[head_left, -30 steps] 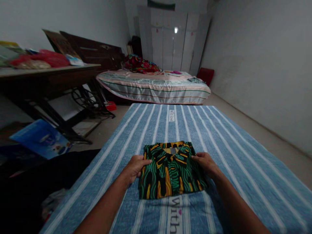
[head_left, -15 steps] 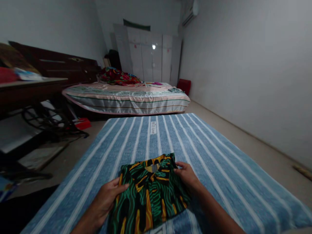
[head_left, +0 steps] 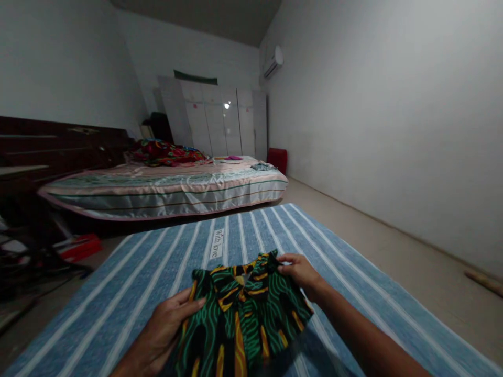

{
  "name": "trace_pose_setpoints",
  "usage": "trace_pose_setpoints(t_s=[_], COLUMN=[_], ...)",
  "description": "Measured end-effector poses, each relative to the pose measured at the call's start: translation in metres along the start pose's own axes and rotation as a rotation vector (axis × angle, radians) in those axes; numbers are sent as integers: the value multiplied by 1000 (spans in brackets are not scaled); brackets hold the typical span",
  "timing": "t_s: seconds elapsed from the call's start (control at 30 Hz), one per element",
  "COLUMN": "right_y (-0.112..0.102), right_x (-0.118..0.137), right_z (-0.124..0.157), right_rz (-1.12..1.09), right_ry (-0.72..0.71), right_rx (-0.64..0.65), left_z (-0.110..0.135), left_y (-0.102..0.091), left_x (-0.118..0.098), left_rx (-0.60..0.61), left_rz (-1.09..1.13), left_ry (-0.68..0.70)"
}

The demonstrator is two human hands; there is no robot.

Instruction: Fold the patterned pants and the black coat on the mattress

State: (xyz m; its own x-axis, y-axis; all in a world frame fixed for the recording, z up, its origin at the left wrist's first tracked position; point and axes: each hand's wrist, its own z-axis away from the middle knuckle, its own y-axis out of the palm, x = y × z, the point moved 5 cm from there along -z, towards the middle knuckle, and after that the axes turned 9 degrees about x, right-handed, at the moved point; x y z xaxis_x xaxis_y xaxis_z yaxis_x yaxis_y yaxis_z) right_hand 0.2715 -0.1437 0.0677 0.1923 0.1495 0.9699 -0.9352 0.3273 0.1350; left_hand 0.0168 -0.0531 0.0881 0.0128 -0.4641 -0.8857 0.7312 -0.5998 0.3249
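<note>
A folded shirt (head_left: 243, 319) with a green, black and orange wavy print is lifted off the blue striped sheet (head_left: 346, 272). My left hand (head_left: 165, 330) grips its left edge, fingers curled under the cloth. My right hand (head_left: 301, 272) pinches its right side near the collar. The shirt's lower part runs out of view at the bottom.
A mattress with a striped cover (head_left: 165, 188) lies on the floor beyond the sheet, with a colourful bundle of cloth (head_left: 165, 153) on it. White wardrobes (head_left: 216, 123) stand at the back wall, a red box (head_left: 277, 159) beside them. Dark wooden furniture (head_left: 47, 152) is on the left, bare floor (head_left: 393, 246) on the right.
Both hands have taken hold of the folded shirt and raised it off the sheet. The view has swung to the right and upward.
</note>
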Motion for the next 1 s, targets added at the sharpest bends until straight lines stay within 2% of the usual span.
trace_pose_setpoints(t_s=[0.1,0.23,0.37,0.5,0.6,0.7,0.83,0.9,1.0], right_y=[-45,-102,-149,-190,-220,-248,-274,-281,-283], right_x=[30,70,101,119,117,93,41,25,23], right_z=[-39,-97,-154,-202,-230,-247,-254,-255,-259], right_rz=[86,220,332,448,580,753,949,1020,1129], right_ry=[-8,-44,-85,-105,-95,-40,92,146,188], right_rx=[-55,-135,-227,-331,-418,-524,-601,-621,-636], left_z=[-62,-151,-234,-307,-352,-385,-403,-404,-400], left_y=[20,46,72,95,104,104,98,97,101], left_x=[-14,-34,-58,-72,-64,-37,-3,3,2], left_rx=[61,33,22,8,-42,-127,-240,-246,-200], left_rz=[-33,-72,-82,-99,-127,-185,-312,-367,-419], left_ry=[87,208,328,378,345,260,155,133,97])
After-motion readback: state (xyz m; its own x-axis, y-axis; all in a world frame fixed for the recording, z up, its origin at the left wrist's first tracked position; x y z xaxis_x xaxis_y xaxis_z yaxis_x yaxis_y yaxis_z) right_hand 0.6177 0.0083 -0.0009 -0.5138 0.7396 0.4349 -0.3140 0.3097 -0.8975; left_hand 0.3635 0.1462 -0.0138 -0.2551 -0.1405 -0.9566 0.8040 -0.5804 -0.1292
